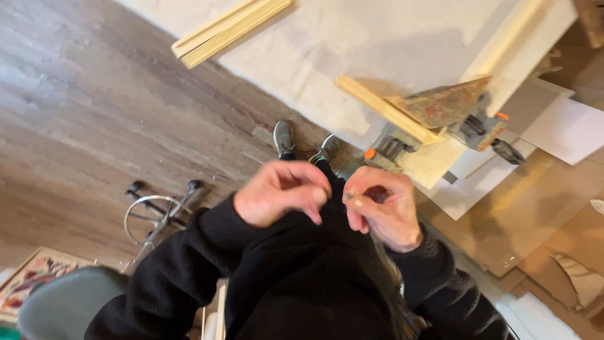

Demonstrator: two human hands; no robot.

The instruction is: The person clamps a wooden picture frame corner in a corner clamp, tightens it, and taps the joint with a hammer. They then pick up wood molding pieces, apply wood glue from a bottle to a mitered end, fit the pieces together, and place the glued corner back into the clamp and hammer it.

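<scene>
Right hand (pixel 382 211) fingers (pixel 355 200) pinch what looks like a pencil (pixel 350 198); left hand (pixel 280 192) curled shut beside it.

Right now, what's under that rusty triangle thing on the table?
Under the rusty triangle lies a wooden strip, held by a clamp. The table beneath it is covered.

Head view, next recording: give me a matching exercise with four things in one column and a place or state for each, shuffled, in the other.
Things:
1. left hand
2. right hand
3. wooden strips
4. clamp

Places or states:
A. lying at the top edge of the pale sheet
B. fist closed against the black garment
C. gripping a wood piece at the sheet's lower edge
D. pinching a small slim object, too blurred to identify

Pairs: 1-B, 2-D, 3-A, 4-C
</scene>
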